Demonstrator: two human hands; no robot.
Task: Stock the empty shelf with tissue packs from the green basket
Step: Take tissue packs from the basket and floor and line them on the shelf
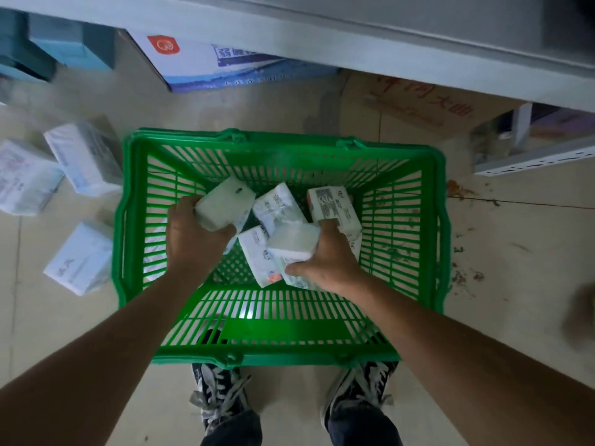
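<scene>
Head view: both hands' grip clamps tissue packs, left (193,239) and right (328,259), inside green basket (280,349).

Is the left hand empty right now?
No, the left hand grips a tissue pack inside the basket.

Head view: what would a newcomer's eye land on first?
The bright green basket on the floor fills the centre, between the person's shoes. Both hands are inside it, each gripping a white tissue pack: the left hand holds one pack, the right hand another, with more packs loose beneath. Next come the white packs scattered on the floor left of the basket, and the pale shelf edge across the top.
</scene>
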